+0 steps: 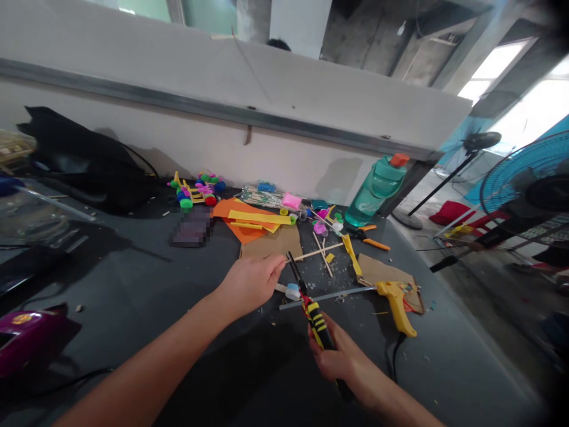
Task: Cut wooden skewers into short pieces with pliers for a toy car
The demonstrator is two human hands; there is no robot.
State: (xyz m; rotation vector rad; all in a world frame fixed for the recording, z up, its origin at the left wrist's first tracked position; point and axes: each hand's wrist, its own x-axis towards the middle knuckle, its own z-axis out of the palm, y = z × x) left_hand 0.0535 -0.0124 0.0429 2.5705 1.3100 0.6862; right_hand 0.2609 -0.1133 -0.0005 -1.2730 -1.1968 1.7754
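My left hand (253,281) is closed, its fingertips pinching one end of a thin wooden stick (313,253) that points to the right. In my right hand (340,356) is a pair of long-nose pliers (320,325) with black and yellow handles, fingers wrapped round the grips. The dark jaws reach up beside my left fingertips, close to the held end of the stick; whether they touch it I cannot tell. Another thin stick (328,270) lies just beyond. Below the jaws are a small light-blue cap (292,291) and a long grey glue stick.
A yellow glue gun (397,302) lies at right on cardboard, its cord trailing forward. Behind are orange-handled pliers (376,243), a teal bottle (376,193), orange paper (249,233) and small wheeled models (198,191). A purple object (31,338) sits at left; fans stand beyond the table.
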